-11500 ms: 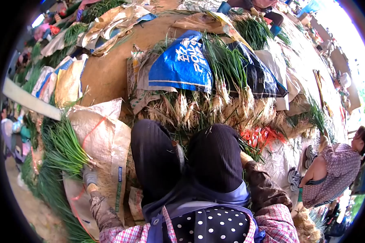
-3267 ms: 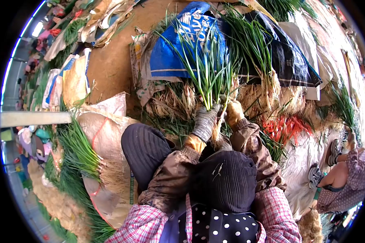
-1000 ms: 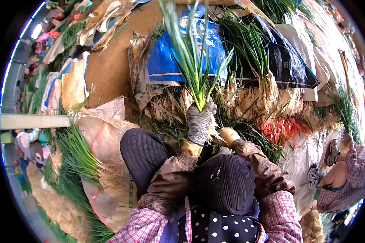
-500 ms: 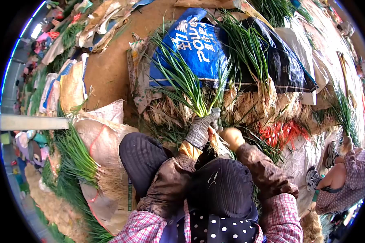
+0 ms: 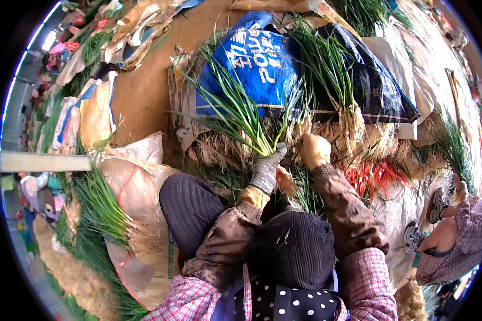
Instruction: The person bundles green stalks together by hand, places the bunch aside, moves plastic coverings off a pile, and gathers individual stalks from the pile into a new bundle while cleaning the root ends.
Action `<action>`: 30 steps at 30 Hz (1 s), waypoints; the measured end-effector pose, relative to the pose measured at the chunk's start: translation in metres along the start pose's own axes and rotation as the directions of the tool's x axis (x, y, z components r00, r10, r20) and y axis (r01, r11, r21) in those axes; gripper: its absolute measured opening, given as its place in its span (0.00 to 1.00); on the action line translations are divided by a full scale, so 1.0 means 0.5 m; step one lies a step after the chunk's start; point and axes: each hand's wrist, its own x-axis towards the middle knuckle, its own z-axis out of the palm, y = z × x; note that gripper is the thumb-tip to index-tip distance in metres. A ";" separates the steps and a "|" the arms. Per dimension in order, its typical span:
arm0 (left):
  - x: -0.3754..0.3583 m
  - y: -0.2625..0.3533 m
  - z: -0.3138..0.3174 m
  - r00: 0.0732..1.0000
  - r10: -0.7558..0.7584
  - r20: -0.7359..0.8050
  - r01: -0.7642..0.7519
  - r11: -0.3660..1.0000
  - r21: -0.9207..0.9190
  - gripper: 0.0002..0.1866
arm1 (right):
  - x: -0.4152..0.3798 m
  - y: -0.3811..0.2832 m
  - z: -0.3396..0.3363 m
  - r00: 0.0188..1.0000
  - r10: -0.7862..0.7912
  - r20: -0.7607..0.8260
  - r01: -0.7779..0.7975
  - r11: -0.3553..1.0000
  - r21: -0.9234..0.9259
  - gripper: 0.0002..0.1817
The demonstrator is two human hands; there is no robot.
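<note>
Just above my knees, my gloved left hand (image 5: 266, 170) is clenched around a bunch of green onions (image 5: 240, 115), leaves fanned upward, while my right hand (image 5: 314, 151) reaches closed-fingered into the rooty pile (image 5: 332, 136) for more stalks.

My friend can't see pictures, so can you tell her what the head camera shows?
A seated person's gloved left hand grips a bunch of green onions, leaves fanning up, while the right hand reaches into the rooty onion pile under a blue sack. More onions lie on a tan sack at left; another person sits at right.
</note>
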 end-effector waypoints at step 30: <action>-0.039 0.014 0.010 0.981 0.076 0.181 -0.097 0.989 0.109 0.12 | -0.052 -0.041 -0.001 0.895 0.053 0.442 -0.424 -0.200 0.883 0.11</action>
